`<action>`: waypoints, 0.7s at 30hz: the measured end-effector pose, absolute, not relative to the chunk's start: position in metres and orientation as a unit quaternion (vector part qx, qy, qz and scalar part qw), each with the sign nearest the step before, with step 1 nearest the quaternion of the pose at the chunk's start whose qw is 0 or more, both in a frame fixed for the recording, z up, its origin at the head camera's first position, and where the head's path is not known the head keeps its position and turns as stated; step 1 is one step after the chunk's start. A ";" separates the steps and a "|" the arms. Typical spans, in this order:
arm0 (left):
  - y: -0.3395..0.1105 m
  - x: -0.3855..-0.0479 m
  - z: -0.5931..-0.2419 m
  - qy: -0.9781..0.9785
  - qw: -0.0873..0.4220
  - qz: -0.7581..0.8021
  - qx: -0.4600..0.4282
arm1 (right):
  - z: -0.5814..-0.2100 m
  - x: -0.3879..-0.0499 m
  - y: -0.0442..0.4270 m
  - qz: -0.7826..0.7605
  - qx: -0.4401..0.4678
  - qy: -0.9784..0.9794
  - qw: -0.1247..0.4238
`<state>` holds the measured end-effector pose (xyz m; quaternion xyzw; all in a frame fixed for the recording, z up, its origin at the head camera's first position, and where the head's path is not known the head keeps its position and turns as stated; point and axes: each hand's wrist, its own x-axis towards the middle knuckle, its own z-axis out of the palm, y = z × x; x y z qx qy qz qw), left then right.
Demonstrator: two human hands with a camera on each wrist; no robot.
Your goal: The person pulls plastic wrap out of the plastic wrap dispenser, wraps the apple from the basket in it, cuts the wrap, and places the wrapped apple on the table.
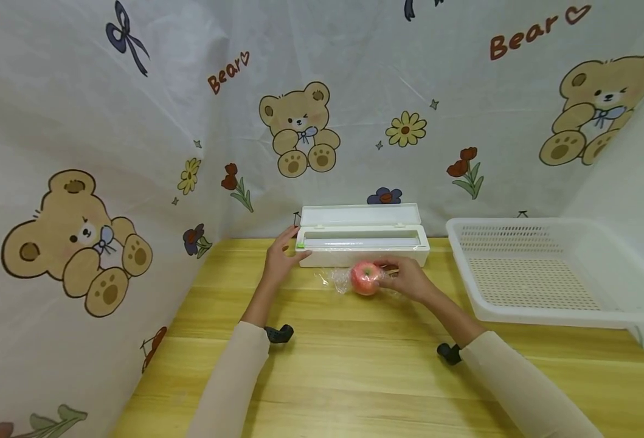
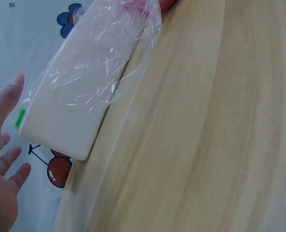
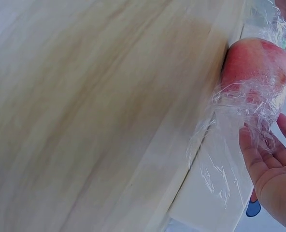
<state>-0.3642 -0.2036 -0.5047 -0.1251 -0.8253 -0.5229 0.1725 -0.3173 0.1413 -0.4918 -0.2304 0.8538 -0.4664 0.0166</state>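
A red apple partly covered in clear cling film is in front of a white cling film dispenser box. My right hand holds the apple from its right side, fingers behind and thumb in front. Loose film spreads out from the apple to the left, over the box front in the left wrist view. Beside the box's left end is my left hand, thumb and fingers spread apart with nothing between them. The box lid stands raised, and a film roll lies inside.
A white plastic basket stands on the right of the wooden table. Behind the box and along the left hangs a white cloth printed with bears and flowers. A small green slider sits at the box's left end.
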 end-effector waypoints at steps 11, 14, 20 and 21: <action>-0.214 -0.380 -0.525 -0.793 0.100 -0.593 -0.102 | -0.490 -0.318 0.140 -0.456 -0.224 0.861 0.018; -0.214 -0.382 -0.528 -0.788 0.097 -0.600 -0.095 | -0.489 -0.318 0.140 -0.450 -0.226 0.864 0.014; -0.214 -0.384 -0.532 -0.777 0.099 -0.615 -0.090 | -0.477 -0.318 0.143 -0.419 -0.233 0.877 -0.010; -0.214 -0.385 -0.532 -0.776 0.098 -0.617 -0.091 | -0.473 -0.318 0.144 -0.412 -0.235 0.880 -0.017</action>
